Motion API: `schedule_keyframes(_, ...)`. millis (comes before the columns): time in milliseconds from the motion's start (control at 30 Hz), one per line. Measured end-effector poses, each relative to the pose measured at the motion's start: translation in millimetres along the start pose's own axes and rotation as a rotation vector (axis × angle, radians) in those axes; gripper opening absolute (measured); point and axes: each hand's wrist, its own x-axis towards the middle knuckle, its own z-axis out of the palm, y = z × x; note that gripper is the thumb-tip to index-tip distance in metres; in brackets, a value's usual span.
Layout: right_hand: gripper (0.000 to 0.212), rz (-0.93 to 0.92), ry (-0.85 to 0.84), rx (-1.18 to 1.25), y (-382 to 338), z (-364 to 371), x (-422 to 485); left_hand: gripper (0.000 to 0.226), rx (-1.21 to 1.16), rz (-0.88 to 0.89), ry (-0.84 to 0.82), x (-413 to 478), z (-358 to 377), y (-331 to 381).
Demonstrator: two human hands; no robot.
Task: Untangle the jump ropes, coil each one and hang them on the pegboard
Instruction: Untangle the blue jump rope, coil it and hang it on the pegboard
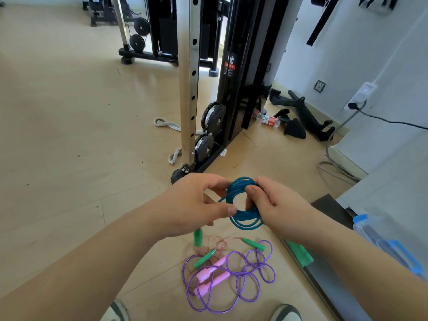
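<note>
Holding a blue rope (245, 216) up in the air, both hands sit close together over the floor (69, 135). The rope is wound into a small ring. The left hand (194, 205) pinches the left side of the ring with its thumb and fingers. The right hand (275, 202) grips the right side, with its thumb across the rope. A green handle (198, 237) hangs down just under the left hand.

On the floor, near the person and below the hands, lies a messy pile. A purple rope (231, 281) makes many loose loops there. Two pink handles (209, 273) lie side by side in the middle of the loops. A thin pink rope (222, 242) with two small green ends is mixed in on the far side of the pile. Two shoes (286, 312) show at the near edge.

Far behind the hands stands a tall gym machine (234, 66) with a shiny metal post (188, 89) full of holes. A plastic bottle (268, 119) lies on the floor to the right of it, near the white wall (382, 66).
</note>
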Motion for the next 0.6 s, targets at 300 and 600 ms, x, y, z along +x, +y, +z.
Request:
schedule_keyframes(300,0.036,0.088,-0.064,0.027,-5,-15,-11,0.017,0.718,0.005,0.044,4,-19,-13)
schedule_keyframes(600,0.03,0.013,-0.03,0.115,13,15,-2,0.026,0.067,-0.159,0.346,19,-16,-22)
